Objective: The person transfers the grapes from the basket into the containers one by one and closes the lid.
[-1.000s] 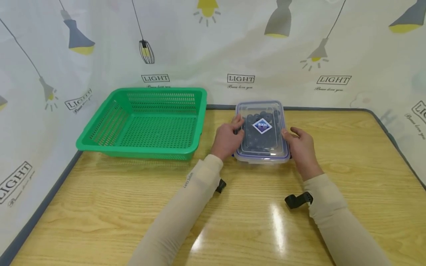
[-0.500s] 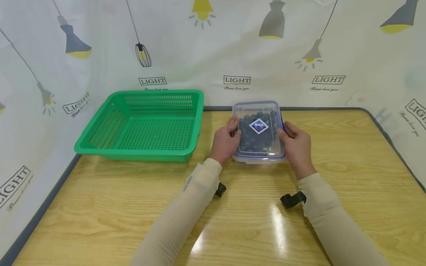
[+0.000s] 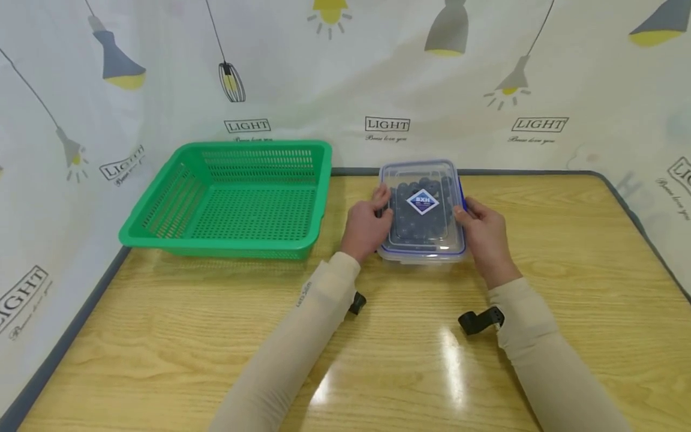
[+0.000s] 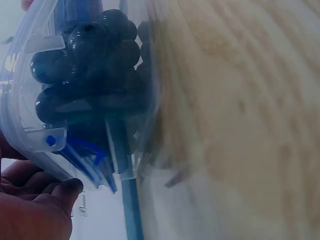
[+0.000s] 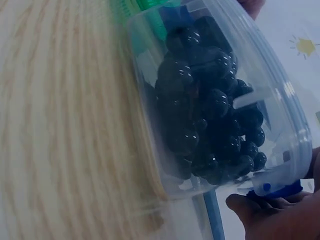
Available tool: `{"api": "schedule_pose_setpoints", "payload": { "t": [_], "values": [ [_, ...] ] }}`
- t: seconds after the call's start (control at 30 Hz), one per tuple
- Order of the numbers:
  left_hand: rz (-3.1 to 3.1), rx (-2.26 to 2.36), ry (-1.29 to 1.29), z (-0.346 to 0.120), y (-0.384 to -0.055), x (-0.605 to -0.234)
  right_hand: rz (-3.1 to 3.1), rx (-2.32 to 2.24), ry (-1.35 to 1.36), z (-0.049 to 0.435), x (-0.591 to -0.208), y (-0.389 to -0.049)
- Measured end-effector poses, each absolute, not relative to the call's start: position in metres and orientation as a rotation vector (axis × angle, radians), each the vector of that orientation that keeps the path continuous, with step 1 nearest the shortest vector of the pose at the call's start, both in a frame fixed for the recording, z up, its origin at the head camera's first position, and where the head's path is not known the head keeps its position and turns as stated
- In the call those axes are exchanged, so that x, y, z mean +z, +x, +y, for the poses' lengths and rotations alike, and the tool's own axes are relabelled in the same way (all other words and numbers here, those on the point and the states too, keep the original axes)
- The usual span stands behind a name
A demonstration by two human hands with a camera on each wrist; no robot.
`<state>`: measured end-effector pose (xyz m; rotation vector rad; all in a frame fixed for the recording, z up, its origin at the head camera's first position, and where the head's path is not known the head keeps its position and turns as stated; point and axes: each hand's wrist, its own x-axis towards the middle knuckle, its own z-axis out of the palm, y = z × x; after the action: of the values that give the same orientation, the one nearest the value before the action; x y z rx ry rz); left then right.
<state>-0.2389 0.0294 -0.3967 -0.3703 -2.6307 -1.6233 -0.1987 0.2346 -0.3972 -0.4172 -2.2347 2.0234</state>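
Observation:
A clear plastic food container [image 3: 423, 231] with a blue-sealed lid stands on the table, holding dark round fruit [image 5: 215, 105] that looks like grapes. In the head view my left hand [image 3: 368, 225] holds its left side, thumb by the lid's edge. My right hand [image 3: 484, 240] grips the opposite side, its thumb on the lid's rim and its fingers at a blue side latch [image 5: 285, 190], in the right wrist view. A blue latch [image 4: 90, 157] on the left side hangs angled out from the wall in the left wrist view. The lid sits on the container.
A green plastic basket [image 3: 318, 225] with slotted walls stands to the left of the container. Behind both runs a white wall covering [image 3: 345, 84] printed with lamps, along the back edge of the wooden table [image 3: 410, 348].
My right hand's fingers have drawn in against the container's right side, where more of the blue latch now shows. The left hand stays at its side. The view has shifted slightly.

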Motion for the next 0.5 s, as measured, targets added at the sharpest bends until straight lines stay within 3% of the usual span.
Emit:
{"api": "schedule_pose_setpoints", "payload": {
  "t": [0.33, 0.5],
  "values": [
    [-2.477, -1.806, -0.353, 0.034, -0.238, -0.405, -2.182, 2.015, -0.465, 0.232, -0.397, -0.200],
    [-2.414, -2.030, -0.148, 0.035, -0.238, -0.412, -2.212, 2.000, -0.470, 0.233, -0.397, -0.199]
  ]
}}
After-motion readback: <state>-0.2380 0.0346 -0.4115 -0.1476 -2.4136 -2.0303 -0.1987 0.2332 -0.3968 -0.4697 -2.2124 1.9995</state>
